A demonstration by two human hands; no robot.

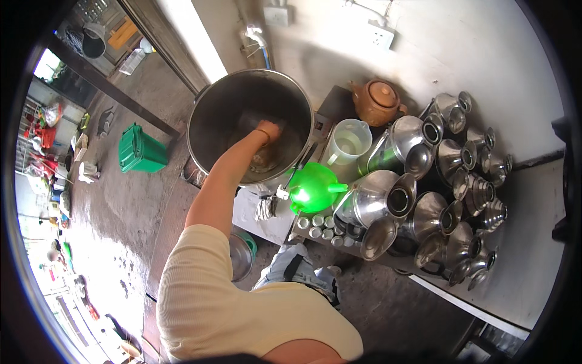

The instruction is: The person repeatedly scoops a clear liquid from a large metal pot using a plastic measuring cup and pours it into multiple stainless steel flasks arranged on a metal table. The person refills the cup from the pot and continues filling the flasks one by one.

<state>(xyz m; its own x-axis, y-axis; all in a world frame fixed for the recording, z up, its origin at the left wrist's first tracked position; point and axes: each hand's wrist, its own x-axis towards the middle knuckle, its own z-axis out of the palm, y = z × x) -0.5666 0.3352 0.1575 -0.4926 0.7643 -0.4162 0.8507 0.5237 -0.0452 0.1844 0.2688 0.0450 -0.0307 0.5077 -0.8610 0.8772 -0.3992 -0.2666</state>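
My left hand [269,131], with a thin bracelet at the wrist, reaches down inside a deep metal pot [213,157]. The fingers are curled beside a faint greyish shape near the pot's bottom; whether they hold it cannot be made out. Something brownish and wet-looking shows below the wrist. My right hand is out of view. Right of the pot are a bright green plastic funnel [311,189], its spout pointing right, and a translucent plastic pitcher [349,141] with pale liquid inside. Several stainless steel vacuum jugs [370,198] crowd the counter, many with raised lids.
A brown clay teapot [379,102] stands near the wall below a socket [381,35]. Small round containers [327,223] sit at the counter's front edge. A metal basin [239,257] is low by my legs. A green bin [142,150] and a cat [105,122] are on the floor.
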